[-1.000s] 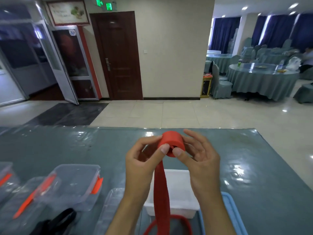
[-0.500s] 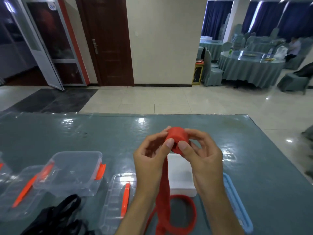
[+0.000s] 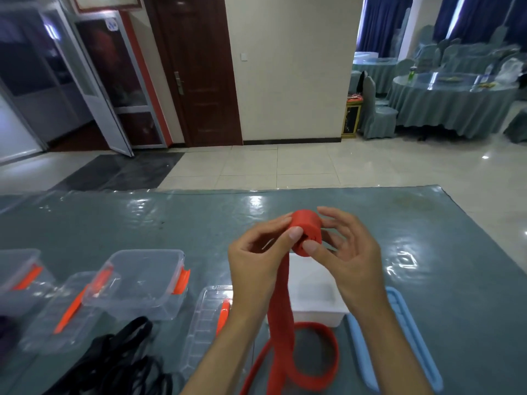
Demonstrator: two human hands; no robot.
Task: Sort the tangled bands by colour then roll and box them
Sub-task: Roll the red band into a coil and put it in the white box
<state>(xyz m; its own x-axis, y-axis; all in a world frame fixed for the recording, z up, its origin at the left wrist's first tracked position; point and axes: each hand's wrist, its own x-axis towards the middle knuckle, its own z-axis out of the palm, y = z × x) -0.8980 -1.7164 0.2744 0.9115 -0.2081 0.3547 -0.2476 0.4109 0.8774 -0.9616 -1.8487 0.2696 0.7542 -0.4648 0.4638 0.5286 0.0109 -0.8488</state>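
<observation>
both raised: left hand (image 3: 258, 253) and right hand (image 3: 352, 252) pinching, fingers curled.

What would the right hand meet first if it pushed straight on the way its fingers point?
Probably the red rubber band roll: the right hand points its fingers leftward at it, thumb already touching. Beyond it sits the left hand. Depth is unclear.

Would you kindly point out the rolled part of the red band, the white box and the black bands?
red band roll (image 3: 306, 226): head view, on the roll's outer curved face.
white box (image 3: 316, 293): head view, on its inside floor.
black bands (image 3: 119, 357): head view, on the tangled pile's middle.
</observation>
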